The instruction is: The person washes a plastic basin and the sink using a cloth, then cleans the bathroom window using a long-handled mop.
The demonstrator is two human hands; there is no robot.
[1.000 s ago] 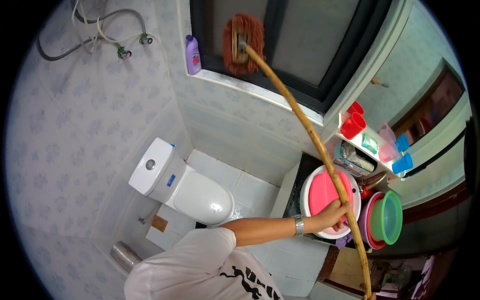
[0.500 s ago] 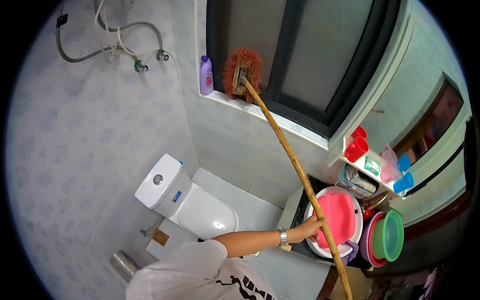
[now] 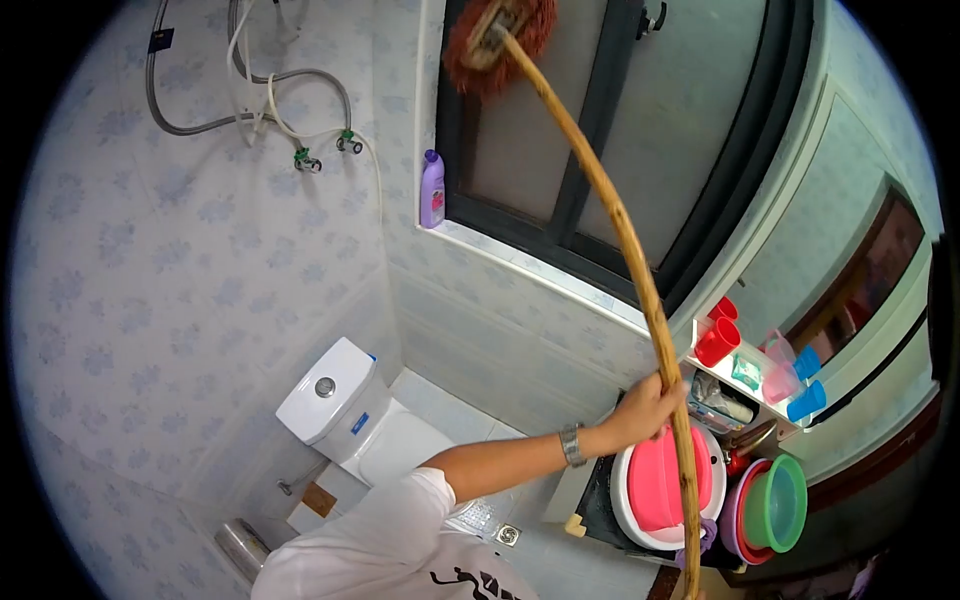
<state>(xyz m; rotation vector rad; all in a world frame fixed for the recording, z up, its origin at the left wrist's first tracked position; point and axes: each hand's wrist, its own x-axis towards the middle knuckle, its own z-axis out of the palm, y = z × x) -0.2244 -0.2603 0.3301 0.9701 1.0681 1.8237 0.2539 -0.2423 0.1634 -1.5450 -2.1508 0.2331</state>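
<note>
My left hand (image 3: 645,410), with a metal watch on the wrist, is closed around a long, curved wooden pole (image 3: 630,245). At the pole's upper end a reddish-brown mop head (image 3: 500,45) with shaggy fibres is up at the left part of the dark-framed window (image 3: 590,150). The pole's lower part runs down past the pink basin (image 3: 665,480) to the bottom edge of the view. My right hand cannot be made out. A purple bottle (image 3: 432,190) stands on the sill, below and left of the mop head.
A white toilet (image 3: 340,395) stands at lower left, with a floor drain (image 3: 508,535) to its right. Hoses (image 3: 190,130) hang on the left wall. On the right are a shelf with red cups (image 3: 717,342) and blue cups (image 3: 806,400), a mirror (image 3: 830,250) and stacked basins (image 3: 780,505).
The mop head has gone from beside the purple bottle up to the top of the window. My left hand has risen with the pole. The view has shifted, and the floor drain now shows fully.
</note>
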